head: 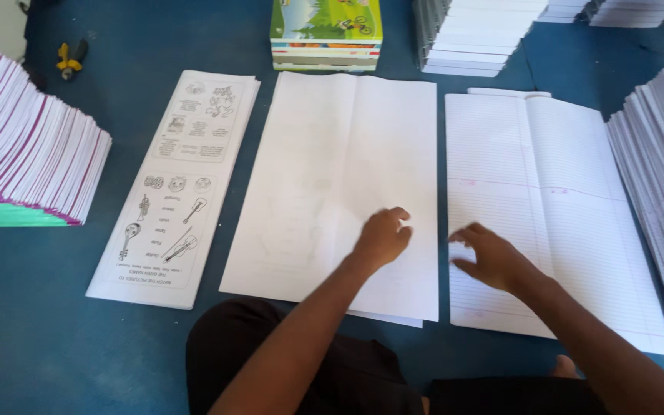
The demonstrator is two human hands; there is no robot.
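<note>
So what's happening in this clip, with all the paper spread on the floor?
A person sits over three piles of large paper sheets on a blue floor. Their left hand rests on the middle pile of blank white sheets, and their right hand touches the left edge of the pile of ruled white sheets. A pile of printed picture worksheets lies untouched to the left. Fanned paper stacks stand around.

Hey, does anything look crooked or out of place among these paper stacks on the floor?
Mostly tidy. The printed worksheet stack lies tilted, not parallel with the lined stack. A stray sheet corner pokes out beneath the blank middle stack, where the left hand rests. Yellow-handled pliers lie loose at top left.
</note>
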